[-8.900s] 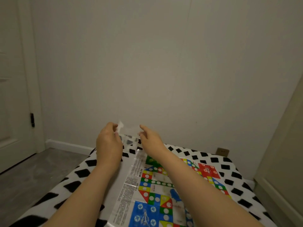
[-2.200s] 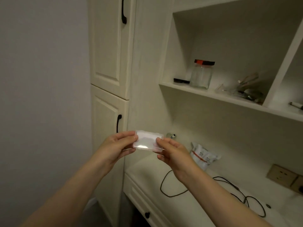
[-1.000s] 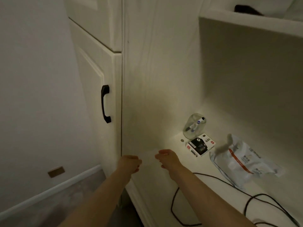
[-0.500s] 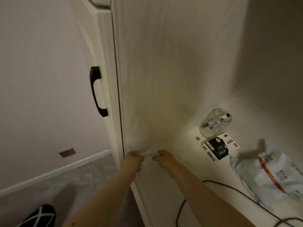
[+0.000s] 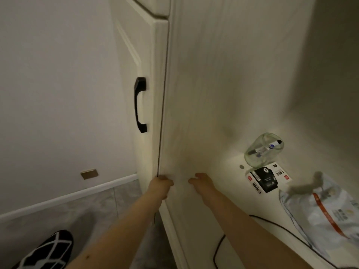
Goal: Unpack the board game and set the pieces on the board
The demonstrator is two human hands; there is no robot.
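My left hand (image 5: 162, 181) and my right hand (image 5: 201, 181) are stretched out side by side, low over the back left corner of a cream counter (image 5: 196, 220). Both have their fingers curled. A small clear plastic bag (image 5: 180, 179) spans the gap between them, each hand pinching one end. It is very faint against the pale surface, and I cannot make out what is inside it. The game board is out of view. Only a corner of the black-and-white patterned cover (image 5: 48, 251) shows at the bottom left.
A glass jar (image 5: 263, 150) holding a marker lies on the counter, with a black-and-white box (image 5: 269, 178) and a coin (image 5: 241, 166) by it. A pale mailing bag (image 5: 326, 210) lies at the right, a black cable (image 5: 219, 247) near the front. The cabinet door handle (image 5: 140, 104) is on the left.
Earlier I held the clear bag over the board; I have since turned to the cabinet. Over the last second both hands have sunk with the bag to the counter's corner.
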